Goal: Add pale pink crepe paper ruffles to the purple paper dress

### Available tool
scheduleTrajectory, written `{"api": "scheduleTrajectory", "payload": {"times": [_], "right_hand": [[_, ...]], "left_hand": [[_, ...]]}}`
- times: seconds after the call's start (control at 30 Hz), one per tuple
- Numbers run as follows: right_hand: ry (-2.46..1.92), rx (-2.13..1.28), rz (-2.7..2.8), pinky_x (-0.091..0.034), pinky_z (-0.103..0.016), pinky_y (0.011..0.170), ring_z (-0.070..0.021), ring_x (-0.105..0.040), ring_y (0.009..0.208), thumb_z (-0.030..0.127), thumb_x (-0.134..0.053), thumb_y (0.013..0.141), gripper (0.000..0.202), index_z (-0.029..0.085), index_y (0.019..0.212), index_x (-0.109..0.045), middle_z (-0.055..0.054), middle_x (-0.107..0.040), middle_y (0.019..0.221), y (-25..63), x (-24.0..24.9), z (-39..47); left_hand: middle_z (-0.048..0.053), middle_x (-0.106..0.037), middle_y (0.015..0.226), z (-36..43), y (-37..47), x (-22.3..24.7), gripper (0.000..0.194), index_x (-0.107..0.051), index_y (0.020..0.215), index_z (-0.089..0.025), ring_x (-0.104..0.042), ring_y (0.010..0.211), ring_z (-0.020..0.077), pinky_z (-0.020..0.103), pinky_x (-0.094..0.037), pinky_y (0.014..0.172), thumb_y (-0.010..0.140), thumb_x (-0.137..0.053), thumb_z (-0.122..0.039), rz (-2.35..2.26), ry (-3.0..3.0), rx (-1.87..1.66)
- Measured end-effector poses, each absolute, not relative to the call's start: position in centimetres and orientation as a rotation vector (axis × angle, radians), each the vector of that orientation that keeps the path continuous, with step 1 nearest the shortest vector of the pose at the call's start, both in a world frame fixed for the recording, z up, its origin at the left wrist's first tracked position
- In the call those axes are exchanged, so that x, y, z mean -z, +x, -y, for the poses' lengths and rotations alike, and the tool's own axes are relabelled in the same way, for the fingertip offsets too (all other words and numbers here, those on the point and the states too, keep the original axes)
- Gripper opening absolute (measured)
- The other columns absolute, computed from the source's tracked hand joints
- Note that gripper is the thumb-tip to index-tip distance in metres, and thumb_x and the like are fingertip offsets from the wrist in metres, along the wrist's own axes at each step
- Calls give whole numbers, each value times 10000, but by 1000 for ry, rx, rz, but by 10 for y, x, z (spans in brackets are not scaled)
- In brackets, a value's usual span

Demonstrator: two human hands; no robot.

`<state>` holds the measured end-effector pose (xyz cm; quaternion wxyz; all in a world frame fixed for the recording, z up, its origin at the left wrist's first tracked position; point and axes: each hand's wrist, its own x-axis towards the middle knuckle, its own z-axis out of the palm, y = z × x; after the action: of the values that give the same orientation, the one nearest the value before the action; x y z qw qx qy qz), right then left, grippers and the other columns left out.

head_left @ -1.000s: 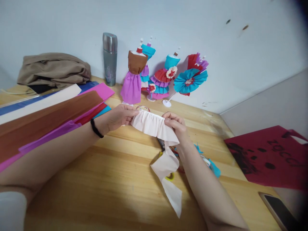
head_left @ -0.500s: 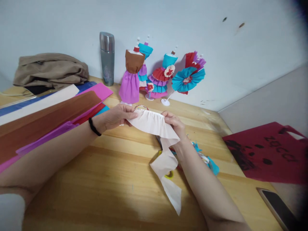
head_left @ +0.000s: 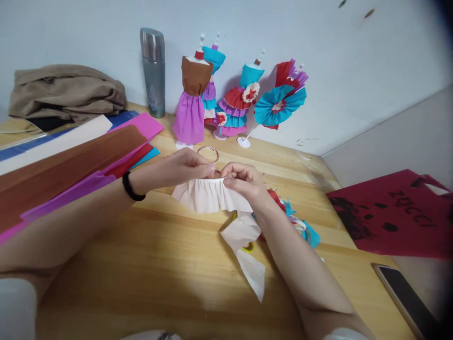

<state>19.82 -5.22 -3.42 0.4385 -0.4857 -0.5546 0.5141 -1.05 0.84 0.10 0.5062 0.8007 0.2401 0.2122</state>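
Observation:
A white crepe paper strip (head_left: 203,197), pleated along its top edge, hangs between my hands over the wooden table. My right hand (head_left: 244,182) pinches the pleated edge with thumb and fingers. My left hand (head_left: 193,167) is closed at the same edge, its fingertips close to the right thumb. The strip's loose tail (head_left: 247,257) runs down past my right wrist onto the table, partly covering yellow-handled scissors (head_left: 249,247). Just behind my hands lies a roll of tape (head_left: 208,154).
Small mannequins in paper dresses (head_left: 193,113) stand at the wall beside a thermos (head_left: 153,73). Coloured paper sheets (head_left: 71,160) and a brown cloth (head_left: 67,92) lie left. Paper scraps (head_left: 309,233), a red bag (head_left: 389,212) and a phone (head_left: 403,297) are right.
My left hand has moved right along the pleated edge, nearer my right hand. The strip's left end now hangs free below the left hand. The view has shifted slightly.

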Motion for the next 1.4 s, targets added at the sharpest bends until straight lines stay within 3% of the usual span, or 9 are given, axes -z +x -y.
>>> {"api": "scheduleTrajectory", "payload": {"times": [0.13, 0.27, 0.5, 0.67, 0.87, 1.03, 1.4], "right_hand": [[-1222, -1200, 1526, -254, -236, 485, -77, -355, 476, 323, -694, 700, 154, 188, 710, -620, 72, -422, 529, 195, 36, 55], [-1216, -1123, 1593, -238, -241, 499, -77, -329, 500, 326, -668, 749, 148, 187, 739, -617, 74, -402, 548, 192, 41, 55], [-1274, -1013, 1602, -272, -250, 508, -87, -365, 514, 295, -646, 736, 116, 188, 777, -634, 56, -471, 582, 184, 35, 62], [-1441, -676, 1597, -267, -258, 505, -100, -371, 498, 289, -701, 725, 213, 203, 915, -655, 69, -448, 544, 181, 29, 65], [-1435, -586, 1561, -278, -265, 499, -108, -390, 502, 342, -715, 759, 205, 229, 878, -593, 58, -474, 568, 186, 22, 68], [-1417, -589, 1541, -297, -267, 498, -110, -422, 516, 297, -673, 785, 115, 216, 756, -598, 35, -517, 582, 188, 19, 72], [-1319, -524, 1733, -352, -254, 529, -113, -488, 554, 258, -638, 835, 128, 209, 720, -612, 20, -585, 618, 172, 13, 87]], "left_hand": [[-33, -359, 484, -1, -8, -5, 394, -470, 544, -161, -316, 447, 69, 255, -161, 442, 901, -465, -327, -599, 2027, -416], [-37, -286, 503, -2, -8, -5, 390, -381, 515, -163, -272, 479, 63, 261, -150, 461, 866, -495, -289, -563, 2133, -391], [-36, -416, 497, 3, -5, -2, 227, -556, 544, -139, -351, 492, 61, 231, -203, 473, 764, -548, -192, -645, 2188, -442], [-32, -416, 503, -1, -8, 1, 258, -512, 521, -149, -356, 503, 71, 231, -219, 473, 773, -537, -195, -586, 2169, -492], [-8, -556, 606, -8, -8, 8, 186, -629, 635, -157, -475, 584, 108, 240, -301, 533, 793, -604, -253, -630, 2102, -653], [13, -607, 691, -14, -9, 13, 167, -667, 696, -161, -547, 681, 139, 255, -376, 619, 794, -649, -295, -592, 2037, -764], [17, -608, 680, -18, -9, 22, 236, -648, 686, -149, -523, 662, 125, 252, -381, 611, 826, -616, -337, -531, 2039, -796]]}}
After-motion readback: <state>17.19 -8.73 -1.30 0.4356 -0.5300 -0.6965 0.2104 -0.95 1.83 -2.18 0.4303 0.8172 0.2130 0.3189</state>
